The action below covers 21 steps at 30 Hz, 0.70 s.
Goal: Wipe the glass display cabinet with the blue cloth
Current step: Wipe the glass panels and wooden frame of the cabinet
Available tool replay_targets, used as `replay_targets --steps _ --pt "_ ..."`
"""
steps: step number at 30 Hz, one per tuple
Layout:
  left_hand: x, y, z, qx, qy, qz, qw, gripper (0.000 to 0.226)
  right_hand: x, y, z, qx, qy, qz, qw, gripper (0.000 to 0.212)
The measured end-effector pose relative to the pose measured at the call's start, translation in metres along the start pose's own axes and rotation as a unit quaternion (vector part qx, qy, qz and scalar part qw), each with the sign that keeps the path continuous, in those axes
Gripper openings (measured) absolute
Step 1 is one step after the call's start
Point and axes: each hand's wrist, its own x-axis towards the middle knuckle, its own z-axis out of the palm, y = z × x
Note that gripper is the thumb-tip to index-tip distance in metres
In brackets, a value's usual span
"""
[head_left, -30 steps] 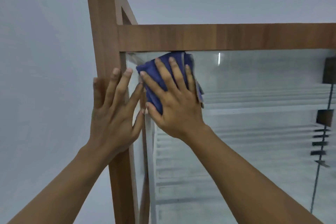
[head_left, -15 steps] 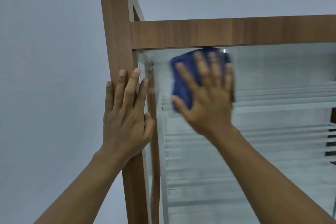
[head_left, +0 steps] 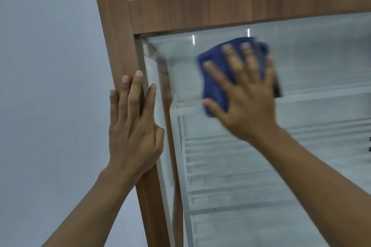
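Blue cloth [head_left: 215,78] farther right of corner post [head_left: 114,26] under spread right hand [head_left: 249,102]; left hand [head_left: 134,136] flat on it.

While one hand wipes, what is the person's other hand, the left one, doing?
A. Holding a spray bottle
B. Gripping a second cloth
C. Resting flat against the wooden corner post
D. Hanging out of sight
C: the left hand lies with straight fingers against the wooden corner post, holding nothing, while the right hand presses the blue cloth to the glass.
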Motion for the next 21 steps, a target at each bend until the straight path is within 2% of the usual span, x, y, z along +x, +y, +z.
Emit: replay_targets --steps 3,5,6,7,9,11,12,14,17,19,20,21 --pt "-0.013 0.004 0.002 -0.004 -0.001 -0.002 1.0 0.083 -0.039 0.03 -0.006 0.003 0.009 0.259 0.966 0.07" --pt "-0.019 0.006 0.004 -0.006 0.004 -0.005 1.0 0.081 -0.045 0.003 -0.001 -0.003 0.026 0.326 0.945 0.07" --pt "-0.022 0.007 0.006 -0.007 0.003 -0.005 1.0 0.08 -0.044 -0.02 0.002 0.002 0.024 0.307 0.951 0.07" --pt "-0.027 0.008 0.007 -0.008 0.003 -0.005 1.0 0.08 -0.045 -0.045 0.005 0.013 0.013 0.247 0.969 0.07" --pt "-0.041 0.008 0.011 -0.011 0.0 -0.007 1.0 0.076 -0.06 -0.089 0.016 0.031 -0.018 0.051 0.998 0.068" --pt "-0.063 0.012 0.016 -0.02 -0.002 -0.014 1.0 0.072 -0.082 -0.093 0.021 0.039 -0.042 -0.09 0.994 0.067" --pt "-0.074 0.014 0.018 -0.028 -0.003 -0.018 0.999 0.07 -0.092 -0.081 0.021 0.034 -0.041 -0.112 0.992 0.067" --pt "-0.09 0.019 0.021 -0.037 -0.004 -0.025 0.999 0.067 -0.114 -0.049 0.017 0.02 -0.033 -0.059 0.998 0.067" --pt "-0.1 0.023 0.024 -0.038 0.006 -0.03 0.999 0.065 -0.144 -0.011 0.008 0.018 -0.033 0.173 0.984 0.07" --pt "-0.104 0.026 0.026 -0.035 0.014 -0.034 0.999 0.066 -0.147 -0.026 0.009 0.02 -0.013 0.278 0.96 0.07" --pt "-0.107 0.027 0.028 -0.034 0.017 -0.036 0.999 0.066 -0.142 -0.046 0.012 0.019 -0.007 0.282 0.959 0.069" --pt "-0.11 0.028 0.03 -0.036 0.018 -0.037 0.998 0.065 -0.138 -0.07 0.017 0.028 -0.011 0.24 0.97 0.068"
